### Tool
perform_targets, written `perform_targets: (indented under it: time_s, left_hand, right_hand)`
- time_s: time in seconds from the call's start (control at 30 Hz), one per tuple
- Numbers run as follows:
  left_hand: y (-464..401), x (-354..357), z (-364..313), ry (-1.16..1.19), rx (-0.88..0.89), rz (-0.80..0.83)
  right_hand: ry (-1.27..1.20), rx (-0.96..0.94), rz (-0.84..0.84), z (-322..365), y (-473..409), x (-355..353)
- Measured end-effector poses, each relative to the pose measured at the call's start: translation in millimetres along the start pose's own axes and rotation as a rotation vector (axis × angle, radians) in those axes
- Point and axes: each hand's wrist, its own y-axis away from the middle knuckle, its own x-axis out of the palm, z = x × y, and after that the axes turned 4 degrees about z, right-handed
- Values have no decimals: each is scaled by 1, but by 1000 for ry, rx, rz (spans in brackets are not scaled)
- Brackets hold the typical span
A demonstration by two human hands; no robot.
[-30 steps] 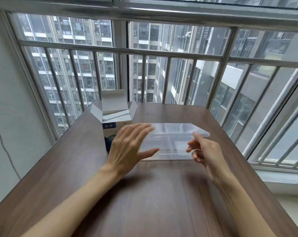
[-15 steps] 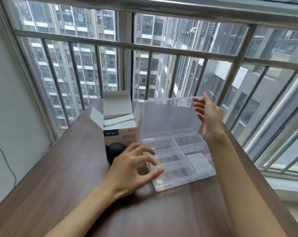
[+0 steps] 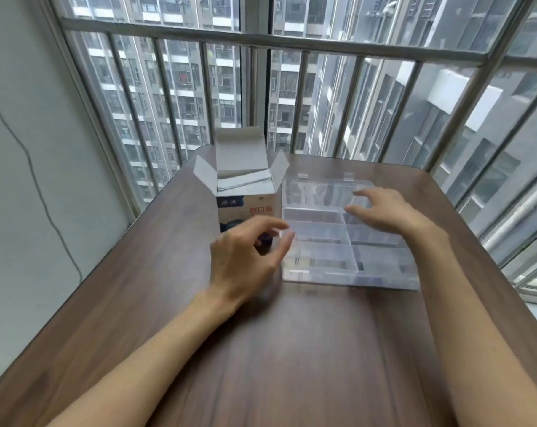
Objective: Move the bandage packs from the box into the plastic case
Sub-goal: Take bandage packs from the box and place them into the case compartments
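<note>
A white and blue cardboard box [image 3: 245, 204] stands upright on the table with its top flaps open; pale bandage packs [image 3: 242, 180] show inside it. Right beside it lies a clear plastic case [image 3: 322, 257] with several divided compartments, its lid [image 3: 316, 188] folded back flat behind it. My left hand [image 3: 245, 263] hovers at the case's left edge in front of the box, fingers spread, holding nothing. My right hand [image 3: 384, 211] hangs over the far right compartments, fingers apart and empty.
The brown wooden table [image 3: 276, 349] has a rounded far edge near a barred window [image 3: 292, 44] with tower blocks outside. A grey wall [image 3: 30, 180] with a thin cable runs along the left.
The case's lid went from closed, to raised by my right hand, to lying flat behind the case. My right hand came down over the compartments; my left hand stayed near the left edge.
</note>
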Motion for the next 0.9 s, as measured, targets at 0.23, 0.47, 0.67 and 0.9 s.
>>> perform_targets:
  time_s: [0.23,0.47,0.67,0.9]
  left_hand:
    - [-29,-42,18,139,-100,-597]
    - [-22,-26,65,311,-389,-389]
    - [-23,-20,72,539,-414,102]
    - [-20,-24,63,462,-291,21]
  right_hand:
    - [-218,-281,-132,54,43,-19]
    - [-188,-503,-397,78,56,-23]
    - [-90,-731,-475,109,64,0]
    - [186,-697,-617,106,52,13]
